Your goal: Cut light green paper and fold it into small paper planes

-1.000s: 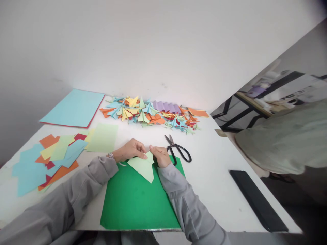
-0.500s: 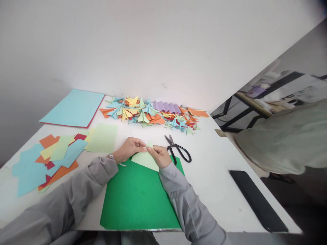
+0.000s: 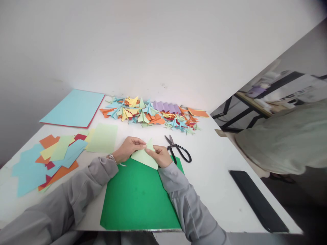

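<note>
Between my two hands is a pale green sheet of paper (image 3: pixel 145 159), partly folded, with a pointed tip at its far end. My left hand (image 3: pixel 129 148) pinches its left side near the tip, thumb and fingers together. On the right side my right hand (image 3: pixel 160 156) grips it, the thumb lying on top. Beneath the paper lies a large green sheet (image 3: pixel 141 197) on the white table. Black-handled scissors (image 3: pixel 176 146) rest just beyond my right hand, their blades slightly apart.
Colourful folded paper planes (image 3: pixel 143 114) and a purple pleated paper (image 3: pixel 167 107) line the wall. Loose cut papers (image 3: pixel 56 153) and a light blue stack (image 3: pixel 74 107) lie left. A long black object (image 3: pixel 258 200) sits at right, near another person's sleeve (image 3: pixel 276 139).
My right thumb has shifted slightly back from the paper's tip, so more of the point shows. Both hands keep hold of the sheet.
</note>
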`<action>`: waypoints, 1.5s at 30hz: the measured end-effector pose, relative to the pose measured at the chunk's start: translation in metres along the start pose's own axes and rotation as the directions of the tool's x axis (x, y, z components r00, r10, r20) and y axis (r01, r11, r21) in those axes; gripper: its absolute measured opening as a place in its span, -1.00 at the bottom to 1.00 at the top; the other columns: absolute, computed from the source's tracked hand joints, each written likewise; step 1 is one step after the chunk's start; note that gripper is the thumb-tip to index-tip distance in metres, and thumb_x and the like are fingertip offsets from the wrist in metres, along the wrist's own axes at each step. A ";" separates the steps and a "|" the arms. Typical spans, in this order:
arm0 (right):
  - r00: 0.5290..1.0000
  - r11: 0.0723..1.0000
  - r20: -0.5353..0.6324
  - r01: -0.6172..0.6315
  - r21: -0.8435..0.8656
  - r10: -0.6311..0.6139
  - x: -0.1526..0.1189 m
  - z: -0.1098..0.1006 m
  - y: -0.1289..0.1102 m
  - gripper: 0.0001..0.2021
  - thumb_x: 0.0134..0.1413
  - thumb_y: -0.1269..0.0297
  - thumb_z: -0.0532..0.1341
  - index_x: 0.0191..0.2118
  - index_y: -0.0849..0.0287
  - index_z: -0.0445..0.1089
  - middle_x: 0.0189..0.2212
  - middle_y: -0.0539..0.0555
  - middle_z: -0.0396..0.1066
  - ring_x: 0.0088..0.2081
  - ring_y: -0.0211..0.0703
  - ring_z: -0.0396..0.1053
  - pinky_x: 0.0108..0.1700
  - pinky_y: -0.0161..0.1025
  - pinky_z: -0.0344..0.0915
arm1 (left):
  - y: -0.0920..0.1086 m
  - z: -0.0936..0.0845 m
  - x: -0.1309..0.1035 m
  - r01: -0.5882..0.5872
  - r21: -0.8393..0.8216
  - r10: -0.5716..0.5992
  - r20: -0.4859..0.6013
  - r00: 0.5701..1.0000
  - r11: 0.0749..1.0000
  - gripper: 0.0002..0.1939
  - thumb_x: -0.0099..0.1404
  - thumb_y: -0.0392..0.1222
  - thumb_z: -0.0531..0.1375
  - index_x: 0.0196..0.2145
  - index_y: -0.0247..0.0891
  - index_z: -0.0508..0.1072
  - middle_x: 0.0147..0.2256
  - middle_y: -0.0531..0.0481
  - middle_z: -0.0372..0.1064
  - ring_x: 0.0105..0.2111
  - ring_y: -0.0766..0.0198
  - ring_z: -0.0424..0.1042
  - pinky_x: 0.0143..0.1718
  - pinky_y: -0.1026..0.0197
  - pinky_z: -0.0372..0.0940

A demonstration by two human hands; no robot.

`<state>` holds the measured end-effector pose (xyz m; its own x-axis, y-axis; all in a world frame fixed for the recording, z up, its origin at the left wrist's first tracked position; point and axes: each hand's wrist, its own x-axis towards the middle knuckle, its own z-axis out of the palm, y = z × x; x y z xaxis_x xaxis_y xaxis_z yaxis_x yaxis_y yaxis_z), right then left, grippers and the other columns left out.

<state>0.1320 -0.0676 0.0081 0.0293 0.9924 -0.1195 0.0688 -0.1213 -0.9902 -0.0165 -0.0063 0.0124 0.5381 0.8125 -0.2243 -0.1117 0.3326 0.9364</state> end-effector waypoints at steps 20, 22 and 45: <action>0.999 0.974 0.033 -0.025 0.226 0.018 -0.005 0.010 -0.006 -0.64 -0.35 0.01 0.32 -0.67 0.25 0.33 -0.75 -0.07 0.23 -0.68 -0.41 0.05 -0.63 -0.37 -0.04 | 0.010 0.005 -0.006 -0.021 0.046 0.020 0.022 1.000 0.999 -0.75 -0.16 -0.17 0.34 -0.50 -0.36 0.46 -0.59 0.05 0.39 -0.59 0.41 0.30 -0.53 0.33 0.18; 1.000 0.973 -0.003 -0.015 0.231 0.016 -0.003 0.009 -0.003 -0.55 -0.30 -0.10 0.25 -0.74 0.23 0.23 -0.80 -0.11 0.10 -0.71 -0.44 -0.05 -0.66 -0.37 -0.12 | 0.010 0.004 -0.005 -0.014 0.016 0.014 0.001 1.000 1.000 -0.74 -0.16 -0.15 0.34 -0.48 -0.35 0.46 -0.58 0.06 0.39 -0.59 0.41 0.30 -0.53 0.33 0.19; 0.997 0.994 0.080 -0.015 0.107 0.007 -0.006 0.006 -0.009 -0.58 -0.33 -0.09 0.26 -0.69 0.23 0.30 -0.78 -0.10 0.17 -0.70 -0.41 0.02 -0.64 -0.37 -0.08 | 0.004 0.004 -0.006 -0.007 -0.074 0.017 0.129 0.991 0.997 -0.59 -0.29 -0.25 0.40 -0.40 -0.38 0.45 -0.55 0.07 0.37 -0.49 0.38 0.36 -0.39 0.29 0.25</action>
<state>0.1254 -0.0725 0.0172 -0.0501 0.9900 -0.1315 -0.0387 -0.1335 -0.9903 -0.0171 -0.0120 0.0188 0.6395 0.7494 -0.1718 -0.1772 0.3611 0.9155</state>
